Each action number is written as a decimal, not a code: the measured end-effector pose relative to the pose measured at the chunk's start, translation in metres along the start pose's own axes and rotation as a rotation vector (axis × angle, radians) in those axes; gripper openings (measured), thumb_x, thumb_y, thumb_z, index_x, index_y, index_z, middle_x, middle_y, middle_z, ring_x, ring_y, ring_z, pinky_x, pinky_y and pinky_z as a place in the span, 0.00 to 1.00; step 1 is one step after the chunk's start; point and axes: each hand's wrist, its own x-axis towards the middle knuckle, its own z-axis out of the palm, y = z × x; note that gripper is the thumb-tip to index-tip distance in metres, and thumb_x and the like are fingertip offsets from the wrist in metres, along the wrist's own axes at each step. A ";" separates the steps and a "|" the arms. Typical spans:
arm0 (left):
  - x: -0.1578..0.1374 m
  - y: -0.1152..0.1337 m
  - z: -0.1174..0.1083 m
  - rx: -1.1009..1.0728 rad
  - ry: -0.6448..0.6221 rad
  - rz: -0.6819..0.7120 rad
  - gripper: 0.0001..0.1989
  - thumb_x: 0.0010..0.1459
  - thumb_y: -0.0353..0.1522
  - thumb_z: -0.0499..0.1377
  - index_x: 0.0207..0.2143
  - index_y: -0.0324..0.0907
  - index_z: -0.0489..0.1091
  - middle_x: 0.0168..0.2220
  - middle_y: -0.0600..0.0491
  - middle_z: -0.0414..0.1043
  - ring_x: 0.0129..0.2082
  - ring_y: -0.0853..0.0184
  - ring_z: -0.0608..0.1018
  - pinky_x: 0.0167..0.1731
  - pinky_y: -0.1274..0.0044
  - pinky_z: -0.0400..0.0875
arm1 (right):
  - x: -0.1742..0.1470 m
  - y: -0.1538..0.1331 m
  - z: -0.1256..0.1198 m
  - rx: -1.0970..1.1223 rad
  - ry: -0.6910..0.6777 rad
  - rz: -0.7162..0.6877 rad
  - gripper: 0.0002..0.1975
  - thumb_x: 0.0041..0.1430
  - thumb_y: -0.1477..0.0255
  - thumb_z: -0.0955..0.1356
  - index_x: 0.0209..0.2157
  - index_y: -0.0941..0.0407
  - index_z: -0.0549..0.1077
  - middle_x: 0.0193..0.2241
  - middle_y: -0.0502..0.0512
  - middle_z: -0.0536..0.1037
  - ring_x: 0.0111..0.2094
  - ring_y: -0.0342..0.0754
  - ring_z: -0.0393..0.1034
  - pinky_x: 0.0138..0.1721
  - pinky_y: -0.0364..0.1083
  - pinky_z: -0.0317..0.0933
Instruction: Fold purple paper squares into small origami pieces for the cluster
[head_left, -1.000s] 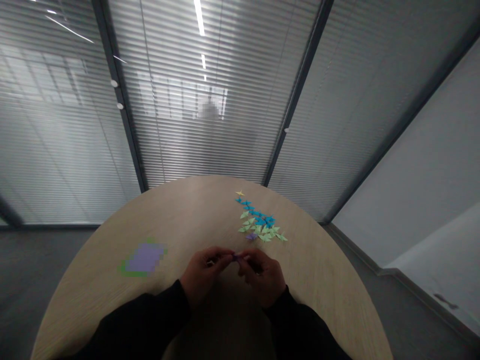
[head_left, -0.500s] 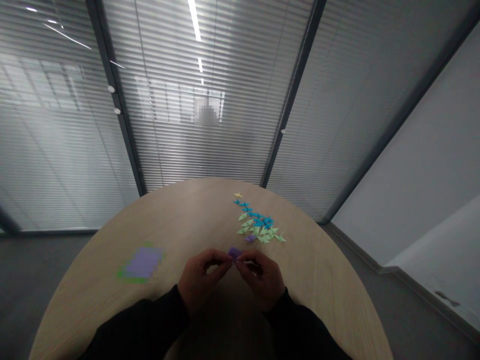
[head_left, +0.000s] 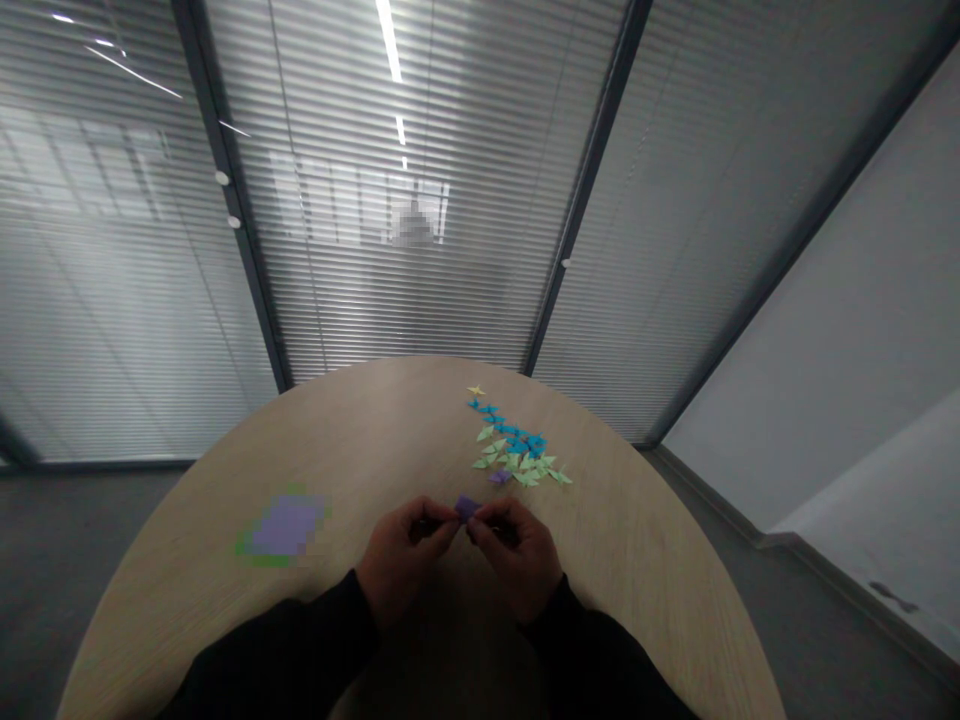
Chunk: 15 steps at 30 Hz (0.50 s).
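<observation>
A small piece of folded purple paper is pinched between my two hands above the near middle of the table. My left hand grips its left side between thumb and index finger. From the right, my right hand holds it in the same kind of pinch. The fingertips hide the paper's lower part. Just beyond my right hand lie a purple paper crane, several pale green paper cranes and several blue ones. One yellow folded paper lies at the far end of the row.
A round wooden table carries everything. On its left lies a blurred purple and green stack, perhaps paper sheets. Beyond the far edge stands a glass partition with blinds; a white wall is on the right.
My right hand has shifted slightly left, and its fingers have moved on the purple paper. The paper now sits a little further left and tilts differently. The cranes lie unchanged.
</observation>
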 end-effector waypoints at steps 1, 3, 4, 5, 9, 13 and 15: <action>0.000 0.000 0.000 -0.001 0.003 -0.005 0.13 0.50 0.40 0.65 0.29 0.40 0.74 0.28 0.51 0.77 0.29 0.64 0.77 0.30 0.75 0.69 | 0.000 0.000 0.000 -0.003 -0.001 -0.001 0.12 0.50 0.62 0.72 0.29 0.56 0.73 0.25 0.54 0.79 0.28 0.49 0.75 0.31 0.47 0.70; 0.000 0.000 0.000 -0.003 0.010 -0.016 0.13 0.49 0.41 0.65 0.29 0.40 0.73 0.28 0.51 0.77 0.29 0.64 0.76 0.30 0.75 0.68 | 0.000 0.001 0.002 -0.012 0.003 -0.001 0.12 0.51 0.62 0.72 0.29 0.56 0.73 0.24 0.53 0.78 0.27 0.49 0.75 0.30 0.46 0.69; 0.000 0.000 0.001 -0.008 0.010 -0.022 0.13 0.49 0.41 0.65 0.29 0.40 0.73 0.28 0.51 0.77 0.29 0.64 0.76 0.30 0.75 0.68 | 0.000 0.001 0.002 -0.012 0.010 -0.003 0.12 0.51 0.62 0.72 0.29 0.56 0.73 0.24 0.53 0.78 0.27 0.49 0.74 0.30 0.46 0.69; 0.000 0.000 0.001 -0.014 0.009 -0.027 0.13 0.50 0.41 0.65 0.29 0.39 0.73 0.28 0.51 0.76 0.29 0.64 0.76 0.31 0.75 0.67 | 0.000 0.001 0.003 -0.007 0.017 -0.006 0.12 0.51 0.62 0.73 0.29 0.56 0.72 0.24 0.53 0.77 0.27 0.48 0.74 0.29 0.46 0.68; 0.001 -0.002 0.001 -0.066 0.024 -0.005 0.14 0.49 0.41 0.66 0.31 0.40 0.70 0.28 0.53 0.74 0.28 0.66 0.75 0.30 0.76 0.66 | 0.001 0.002 0.004 0.039 0.028 -0.005 0.14 0.49 0.61 0.73 0.29 0.55 0.69 0.23 0.49 0.74 0.25 0.46 0.71 0.27 0.45 0.66; 0.004 -0.007 0.001 -0.127 0.037 -0.034 0.21 0.46 0.41 0.68 0.40 0.41 0.67 0.28 0.55 0.73 0.28 0.66 0.75 0.28 0.76 0.66 | 0.003 0.003 0.006 0.070 0.020 0.033 0.16 0.48 0.60 0.74 0.29 0.54 0.67 0.23 0.49 0.73 0.25 0.46 0.69 0.28 0.44 0.65; 0.005 -0.008 0.000 -0.148 -0.003 -0.059 0.24 0.46 0.41 0.68 0.43 0.41 0.66 0.31 0.52 0.74 0.31 0.64 0.76 0.32 0.74 0.67 | 0.003 0.003 0.007 0.105 0.028 0.053 0.16 0.48 0.60 0.74 0.29 0.54 0.67 0.23 0.48 0.72 0.25 0.46 0.69 0.28 0.45 0.65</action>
